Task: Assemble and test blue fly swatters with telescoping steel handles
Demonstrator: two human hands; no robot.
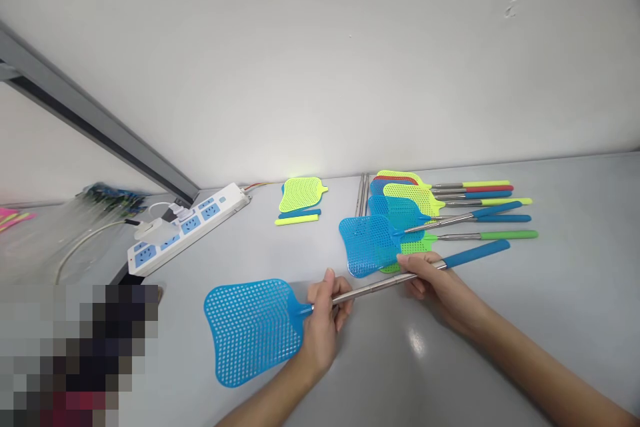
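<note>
A blue fly swatter point(255, 327) with a metal telescopic rod and a blue grip spans both my hands, above the grey table. My left hand point(325, 320) is closed around the rod close to the mesh head. Farther up, my right hand point(435, 280) pinches the same rod just below the blue grip, which points to the upper right. Behind my right hand lies a pile of assembled swatters: another blue swatter point(370, 245) on top, a green swatter point(507, 235) partly covered beneath it, and yellow, blue and red ones toward the wall.
Loose yellow swatter heads point(301, 193) and yellow and blue grips point(297, 219) lie near the wall. Metal rods point(361, 195) rest beside the pile. A white power strip point(190, 227) with plugged-in adapters stands left, near plastic-bagged items point(107, 203). A grey metal post point(100, 107) slants behind.
</note>
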